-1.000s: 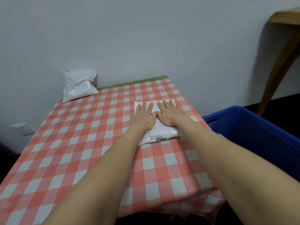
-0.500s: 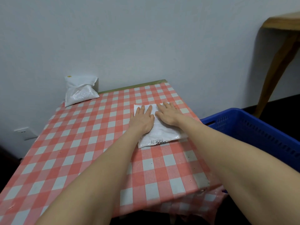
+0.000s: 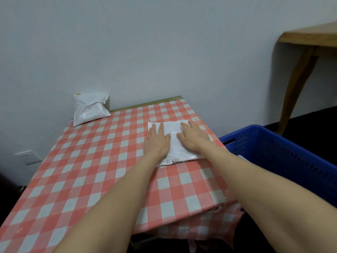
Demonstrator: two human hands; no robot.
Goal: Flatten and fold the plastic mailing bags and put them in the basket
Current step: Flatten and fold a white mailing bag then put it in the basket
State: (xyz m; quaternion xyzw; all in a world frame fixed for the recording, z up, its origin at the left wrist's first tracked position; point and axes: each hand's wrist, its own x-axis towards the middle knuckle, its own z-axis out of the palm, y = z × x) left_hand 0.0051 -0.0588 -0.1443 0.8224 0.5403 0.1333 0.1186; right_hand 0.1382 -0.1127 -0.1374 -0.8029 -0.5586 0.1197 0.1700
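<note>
A white plastic mailing bag (image 3: 174, 143) lies flat near the right edge of the table, a printed label at its near end. My left hand (image 3: 157, 141) presses flat on the bag's left side, fingers straight. On the bag's right side my right hand (image 3: 193, 137) presses down, fingers spread. A second white mailing bag (image 3: 90, 109), puffed and crumpled, leans against the wall at the table's far left corner. The blue plastic basket (image 3: 284, 161) stands on the floor just right of the table.
The table wears a red and white checked cloth (image 3: 91, 170). A wooden side table (image 3: 299, 70) stands at the far right. A wall socket (image 3: 27, 157) sits low on the left wall. Something white shows at the basket's near rim.
Both hands have slid apart across the bag, the left towards its left edge and the right towards its right edge. The camera view has tilted slightly.
</note>
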